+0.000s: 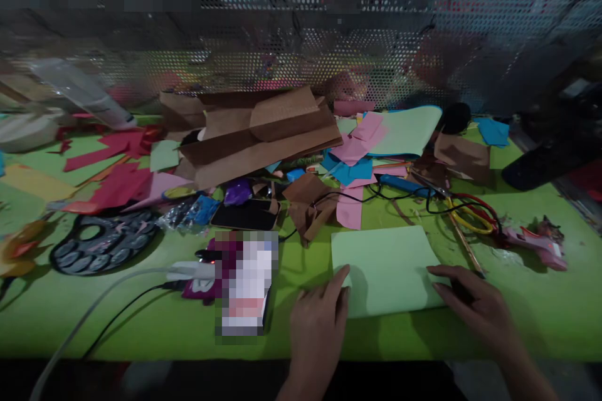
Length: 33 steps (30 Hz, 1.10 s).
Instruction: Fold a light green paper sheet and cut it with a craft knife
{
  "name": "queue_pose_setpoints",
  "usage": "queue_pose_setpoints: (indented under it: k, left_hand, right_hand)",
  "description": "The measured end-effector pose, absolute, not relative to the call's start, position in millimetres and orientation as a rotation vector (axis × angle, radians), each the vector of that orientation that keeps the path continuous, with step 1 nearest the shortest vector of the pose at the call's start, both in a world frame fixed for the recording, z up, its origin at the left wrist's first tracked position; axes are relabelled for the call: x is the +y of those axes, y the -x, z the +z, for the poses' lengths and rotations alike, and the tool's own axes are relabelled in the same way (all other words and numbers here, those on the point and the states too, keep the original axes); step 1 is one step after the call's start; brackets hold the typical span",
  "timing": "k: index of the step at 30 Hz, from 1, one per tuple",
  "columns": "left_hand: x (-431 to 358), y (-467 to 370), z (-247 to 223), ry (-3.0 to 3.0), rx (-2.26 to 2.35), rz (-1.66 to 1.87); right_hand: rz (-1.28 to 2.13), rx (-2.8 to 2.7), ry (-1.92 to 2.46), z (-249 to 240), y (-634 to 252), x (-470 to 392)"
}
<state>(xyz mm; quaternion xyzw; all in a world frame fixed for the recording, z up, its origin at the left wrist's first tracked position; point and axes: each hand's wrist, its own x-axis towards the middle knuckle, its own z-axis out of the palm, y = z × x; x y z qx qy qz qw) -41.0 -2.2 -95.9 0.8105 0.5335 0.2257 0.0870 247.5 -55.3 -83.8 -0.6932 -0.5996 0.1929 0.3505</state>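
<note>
A pale green sheet of paper (383, 266) lies flat on the green table (531, 319) near its front edge. My left hand (317, 326) rests at the sheet's left edge, fingers spread, fingertips touching the paper. At the sheet's right lower corner lies my right hand (475, 304), fingers apart and pressing on the paper. Neither hand holds anything.
Brown cardboard pieces (256, 131) and coloured paper scraps (357, 150) are piled behind. Scissors with yellow and red handles (470, 216), a pink glue gun (536, 244), a dark phone (244, 216), a paint palette (106, 241) and cables (117, 288) lie around. A perforated metal panel (329, 44) closes the back.
</note>
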Motion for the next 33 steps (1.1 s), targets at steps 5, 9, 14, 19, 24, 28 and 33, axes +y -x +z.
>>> queue_pose_setpoints:
  k: [5, 9, 14, 19, 24, 28, 33]
  left_hand:
    - [4, 41, -86, -2.488, 1.574, 0.61]
    - [5, 41, -84, -2.5, 1.57, 0.592]
    - [4, 41, -86, -2.481, 1.554, 0.531]
    - [4, 45, -94, -2.5, 1.566, 0.513]
    - [7, 53, -101, -2.65, 1.564, 0.51]
    - [12, 57, -103, -2.708, 1.531, 0.542]
    - [16, 62, -103, -2.696, 1.491, 0.428]
  right_hand:
    - [0.506, -1.547, 1.796, -85, -248, -56]
    - [0.498, -1.551, 1.787, -85, -248, -58]
    - [0.507, -1.539, 1.775, -89, -248, -59]
    - [0.498, -1.562, 1.79, -90, -247, -59]
    - [0.514, -1.56, 1.78, -81, -240, -57]
    - [0.523, -1.567, 1.774, -78, -237, -54]
    - [0.523, -1.58, 1.752, -76, -236, -53]
